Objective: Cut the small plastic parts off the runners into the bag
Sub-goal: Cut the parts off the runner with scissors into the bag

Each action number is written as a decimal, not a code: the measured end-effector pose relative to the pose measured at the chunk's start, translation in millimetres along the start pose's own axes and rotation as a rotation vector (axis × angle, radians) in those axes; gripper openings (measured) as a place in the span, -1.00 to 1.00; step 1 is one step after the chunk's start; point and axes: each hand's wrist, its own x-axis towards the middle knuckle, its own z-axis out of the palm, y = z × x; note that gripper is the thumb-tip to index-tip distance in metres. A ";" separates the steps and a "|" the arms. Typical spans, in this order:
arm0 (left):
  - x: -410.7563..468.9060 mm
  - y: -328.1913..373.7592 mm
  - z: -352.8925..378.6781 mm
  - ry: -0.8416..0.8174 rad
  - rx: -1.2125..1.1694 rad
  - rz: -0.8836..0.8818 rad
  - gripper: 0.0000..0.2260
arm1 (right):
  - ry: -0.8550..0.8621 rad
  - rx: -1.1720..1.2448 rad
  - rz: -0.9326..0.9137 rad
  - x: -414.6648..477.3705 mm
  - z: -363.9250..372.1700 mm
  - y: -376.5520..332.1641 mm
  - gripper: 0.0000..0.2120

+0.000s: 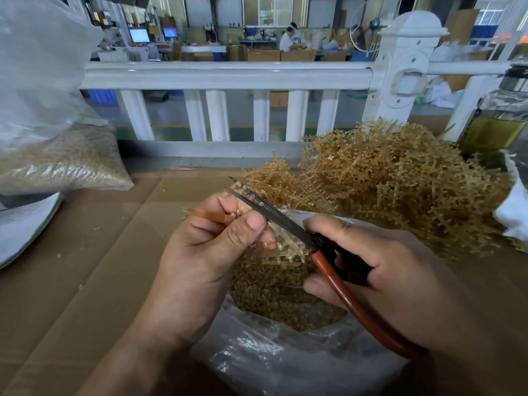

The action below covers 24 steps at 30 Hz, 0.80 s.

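My left hand [205,252] pinches an amber plastic runner [205,215] with small parts along its branches, holding it over the clear plastic bag [271,352]. My right hand [380,281] grips scissors [274,215] with red-brown handles. Their dark blades point up and left, slightly parted around the runner's far end. The bag's mouth holds a heap of cut amber parts [274,292]. More of the runner [285,247] shows below the blades.
A big pile of amber runners [385,190] lies at the back right on the cardboard-covered table [85,267]. A large clear bag of parts [57,161] stands at the left. A glass bottle [497,115] stands far right. A white railing [228,75] runs behind.
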 end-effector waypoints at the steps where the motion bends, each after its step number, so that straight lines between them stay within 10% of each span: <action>1: -0.2 0.1 0.3 0.003 -0.004 -0.001 -0.72 | -0.003 -0.004 -0.005 -0.1 -0.5 0.1 -0.52; 24: -1.2 0.2 1.0 0.009 -0.024 -0.024 -0.78 | -0.020 0.046 0.010 0.5 -2.2 -1.9 -0.53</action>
